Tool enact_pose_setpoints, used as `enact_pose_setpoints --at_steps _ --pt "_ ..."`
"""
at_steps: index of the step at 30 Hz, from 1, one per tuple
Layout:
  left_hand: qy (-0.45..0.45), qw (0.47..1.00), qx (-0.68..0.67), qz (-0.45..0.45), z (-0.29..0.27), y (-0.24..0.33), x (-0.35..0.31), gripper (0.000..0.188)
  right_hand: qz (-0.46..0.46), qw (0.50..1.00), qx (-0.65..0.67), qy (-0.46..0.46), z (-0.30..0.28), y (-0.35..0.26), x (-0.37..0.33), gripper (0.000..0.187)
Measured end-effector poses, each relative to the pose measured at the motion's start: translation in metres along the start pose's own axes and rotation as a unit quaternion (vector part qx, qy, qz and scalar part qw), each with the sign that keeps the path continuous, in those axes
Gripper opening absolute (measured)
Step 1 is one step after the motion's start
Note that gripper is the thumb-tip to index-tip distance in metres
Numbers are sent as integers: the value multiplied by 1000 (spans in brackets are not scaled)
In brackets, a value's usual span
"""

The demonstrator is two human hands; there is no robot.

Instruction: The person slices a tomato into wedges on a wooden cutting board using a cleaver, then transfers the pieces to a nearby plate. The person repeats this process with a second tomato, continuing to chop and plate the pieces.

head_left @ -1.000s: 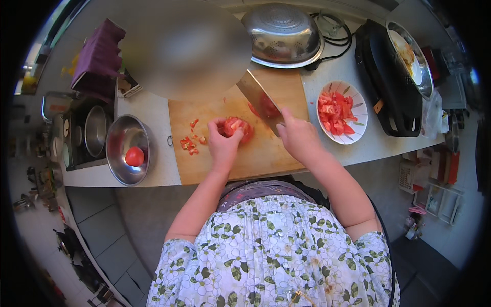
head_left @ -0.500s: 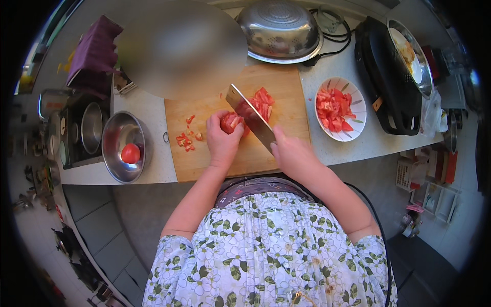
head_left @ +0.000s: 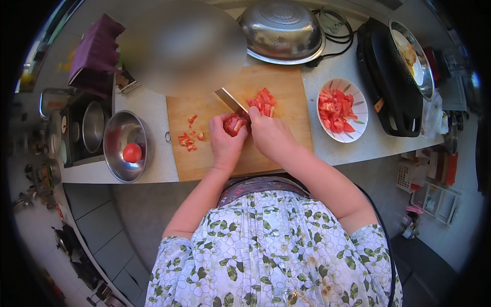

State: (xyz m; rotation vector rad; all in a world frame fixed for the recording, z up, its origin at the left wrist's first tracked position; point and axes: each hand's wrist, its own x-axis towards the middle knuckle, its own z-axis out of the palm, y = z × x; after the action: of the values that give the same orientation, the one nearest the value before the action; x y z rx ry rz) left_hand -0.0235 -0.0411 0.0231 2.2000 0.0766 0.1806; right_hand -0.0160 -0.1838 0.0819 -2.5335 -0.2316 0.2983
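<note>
On the wooden cutting board (head_left: 276,148), my left hand (head_left: 226,143) grips a partly cut tomato (head_left: 233,124). My right hand (head_left: 271,135) is closed around a cleaver (head_left: 231,100), mostly hiding its handle. The blade slants up to the left, right beside the tomato; whether it touches cannot be told. Chopped tomato pieces (head_left: 263,102) lie in a pile just beyond my right hand. Small tomato scraps (head_left: 188,141) are scattered left of my left hand.
A white bowl of chopped tomato (head_left: 362,105) stands right of the board. To the left, a metal bowl (head_left: 113,162) holds a whole tomato (head_left: 132,153). An upturned colander (head_left: 281,30) sits at the back, near a black appliance (head_left: 381,77) and a cord. A blurred patch hides the back left.
My right hand has moved up and left with the cleaver, closer to the tomato. My left hand still holds the tomato in nearly the same spot.
</note>
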Motion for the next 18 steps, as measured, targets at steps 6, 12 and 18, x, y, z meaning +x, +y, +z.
enact_pose_setpoints --at_steps 6,12,18 --pt "32 989 -121 -85 4 -3 3 38 12 997 -65 -28 -1 11 -55 16" --pt "17 992 -103 -71 10 0 -8 41 20 999 -24 29 1 15 -9 17" --pt "30 992 -93 -84 10 0 -7 42 11 998 -61 11 -2 20 -25 17"
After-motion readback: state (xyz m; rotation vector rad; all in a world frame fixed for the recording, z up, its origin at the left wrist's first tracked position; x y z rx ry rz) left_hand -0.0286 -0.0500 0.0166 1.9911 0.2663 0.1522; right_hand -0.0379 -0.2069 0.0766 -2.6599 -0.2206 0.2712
